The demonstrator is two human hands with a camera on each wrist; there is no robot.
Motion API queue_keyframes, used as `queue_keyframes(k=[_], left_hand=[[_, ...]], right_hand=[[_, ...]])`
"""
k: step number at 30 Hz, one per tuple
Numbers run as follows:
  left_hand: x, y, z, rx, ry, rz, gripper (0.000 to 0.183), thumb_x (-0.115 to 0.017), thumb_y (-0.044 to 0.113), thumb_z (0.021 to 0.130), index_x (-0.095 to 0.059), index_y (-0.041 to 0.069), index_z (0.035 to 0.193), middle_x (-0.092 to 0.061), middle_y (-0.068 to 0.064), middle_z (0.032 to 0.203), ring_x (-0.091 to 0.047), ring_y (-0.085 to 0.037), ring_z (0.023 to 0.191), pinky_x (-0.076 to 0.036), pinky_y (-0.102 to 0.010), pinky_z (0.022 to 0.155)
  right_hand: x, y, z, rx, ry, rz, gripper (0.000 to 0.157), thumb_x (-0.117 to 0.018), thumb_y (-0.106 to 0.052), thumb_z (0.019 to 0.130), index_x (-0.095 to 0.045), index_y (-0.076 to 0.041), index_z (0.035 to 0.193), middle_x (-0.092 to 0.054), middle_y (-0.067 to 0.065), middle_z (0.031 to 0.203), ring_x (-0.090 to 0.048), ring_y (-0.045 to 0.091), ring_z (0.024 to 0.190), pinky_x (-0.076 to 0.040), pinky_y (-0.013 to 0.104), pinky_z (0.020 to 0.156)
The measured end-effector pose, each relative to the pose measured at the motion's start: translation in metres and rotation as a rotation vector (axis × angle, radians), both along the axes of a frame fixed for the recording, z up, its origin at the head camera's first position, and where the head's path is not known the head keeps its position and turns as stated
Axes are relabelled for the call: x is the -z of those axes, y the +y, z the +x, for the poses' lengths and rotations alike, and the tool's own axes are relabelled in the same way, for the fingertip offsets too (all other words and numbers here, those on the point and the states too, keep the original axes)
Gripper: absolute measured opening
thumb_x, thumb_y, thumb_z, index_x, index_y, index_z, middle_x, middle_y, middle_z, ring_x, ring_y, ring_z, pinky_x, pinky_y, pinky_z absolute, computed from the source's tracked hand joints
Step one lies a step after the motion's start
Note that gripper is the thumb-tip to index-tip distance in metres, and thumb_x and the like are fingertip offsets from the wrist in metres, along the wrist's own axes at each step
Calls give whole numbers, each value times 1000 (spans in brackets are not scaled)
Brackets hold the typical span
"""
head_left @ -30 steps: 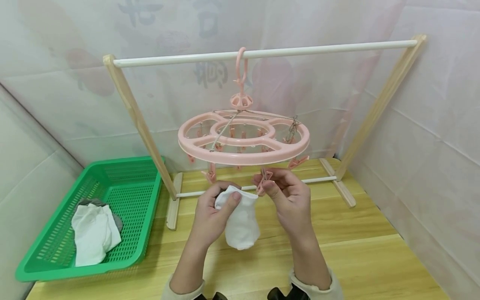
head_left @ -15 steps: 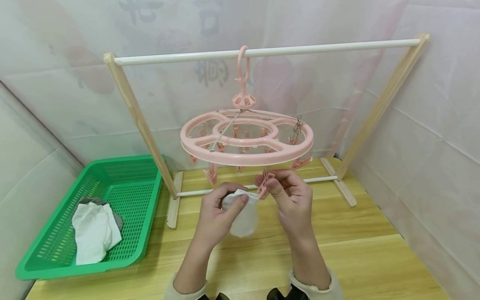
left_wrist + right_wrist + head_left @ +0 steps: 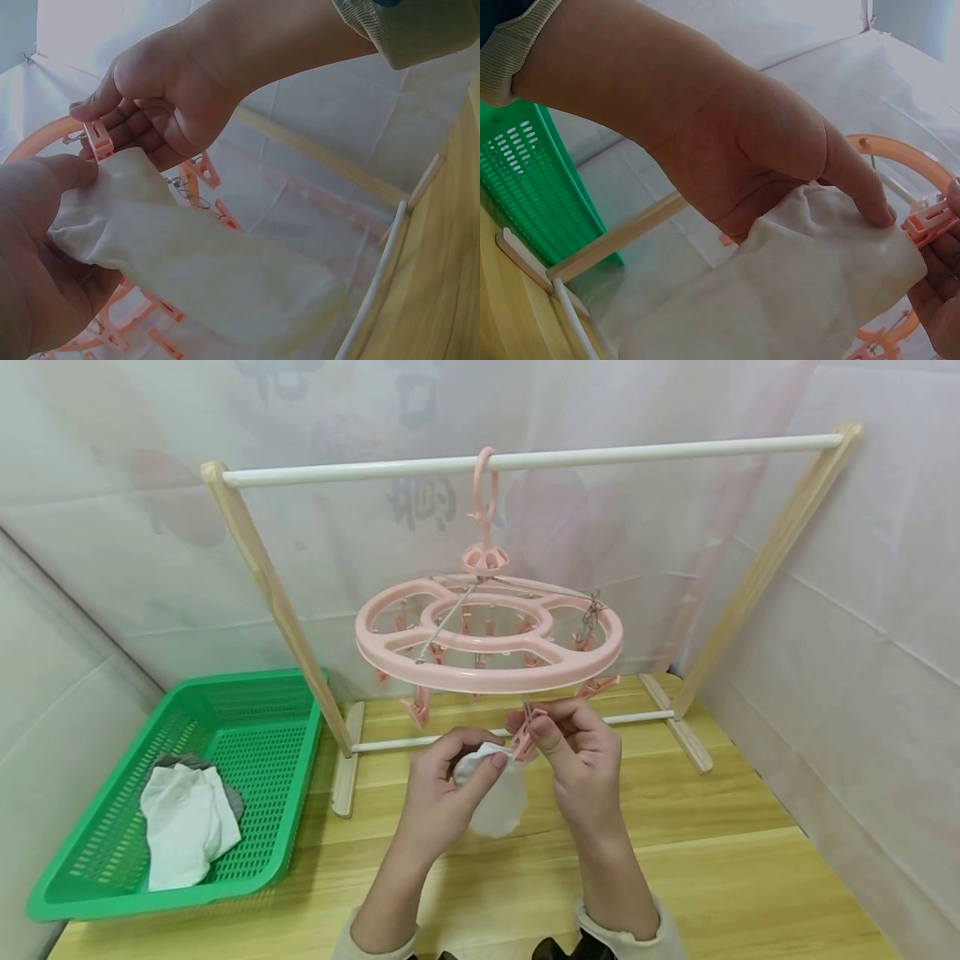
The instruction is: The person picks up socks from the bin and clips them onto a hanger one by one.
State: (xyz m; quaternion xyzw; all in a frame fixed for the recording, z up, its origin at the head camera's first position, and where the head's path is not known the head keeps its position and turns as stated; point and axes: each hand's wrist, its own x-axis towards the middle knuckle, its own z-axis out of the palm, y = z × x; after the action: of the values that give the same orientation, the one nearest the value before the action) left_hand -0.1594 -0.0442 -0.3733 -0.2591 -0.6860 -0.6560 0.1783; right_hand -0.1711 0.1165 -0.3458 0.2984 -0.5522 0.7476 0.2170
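Note:
A white sock (image 3: 498, 806) hangs from my left hand (image 3: 442, 793), whose thumb and fingers pinch it near its open end. My right hand (image 3: 588, 768) pinches a pink clothespin (image 3: 527, 739) by its handles, just right of the sock. In the left wrist view the tip of that clothespin (image 3: 99, 141) meets the corner of the sock's edge; the right wrist view shows the sock (image 3: 802, 277) spread below the left thumb. The clothespin dangles from the front of a pink oval drying hanger (image 3: 487, 678), hooked over a white rod (image 3: 637, 455).
At left a green basket (image 3: 288, 827) holds white socks (image 3: 187, 827) and a grey cloth piece (image 3: 236, 802). Wooden posts (image 3: 262, 577) carry the rod above a wooden table (image 3: 712, 868). Several other pink clothespins (image 3: 418, 706) hang around the hanger. Pale fabric walls (image 3: 862, 610) enclose the table.
My left hand has moved slightly right with the sock, bringing its edge closer to the clothespin. The sock's toe has swung away from me. My right hand keeps pinching the clothespin.

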Motion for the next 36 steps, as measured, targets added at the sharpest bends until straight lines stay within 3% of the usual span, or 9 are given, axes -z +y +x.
queue_keyframes(k=[12, 19, 25, 36], left_hand=[[1, 2, 0, -3, 54, 9, 10, -69, 4, 93, -70, 9, 101, -72, -7, 95, -65, -14, 76, -57, -30, 61], [1, 3, 0, -23, 75, 49, 13, -70, 0, 91, -71, 6, 102, -72, -11, 97, -67, -16, 83, -59, -32, 65], [1, 4, -1, 6, 87, 97, 13, -68, -3, 91, -70, 3, 103, -70, -14, 95, -66, -15, 80, -58, -32, 61], [2, 9, 1, 5, 59, 150, 12, -69, -3, 91, -70, -1, 103, -63, -16, 104, -65, -14, 88, -59, -29, 60]], right_hand=[[-1, -2, -1, -18, 36, -33, 24, -58, -7, 99, -59, 17, 100, -75, 11, 91, -75, 20, 88, -59, 25, 73], [-1, -4, -2, -41, 52, -57, 23, -58, -5, 98, -58, 18, 98, -75, 13, 91, -75, 21, 87, -59, 24, 69], [-1, -4, -3, -48, 65, -53, 25, -60, -7, 97, -58, 18, 98, -74, 13, 89, -75, 21, 86, -59, 24, 69], [0, -4, -3, -29, 52, -21, 30, -62, -11, 97, -57, 19, 98, -75, 11, 89, -74, 20, 85, -59, 26, 72]])
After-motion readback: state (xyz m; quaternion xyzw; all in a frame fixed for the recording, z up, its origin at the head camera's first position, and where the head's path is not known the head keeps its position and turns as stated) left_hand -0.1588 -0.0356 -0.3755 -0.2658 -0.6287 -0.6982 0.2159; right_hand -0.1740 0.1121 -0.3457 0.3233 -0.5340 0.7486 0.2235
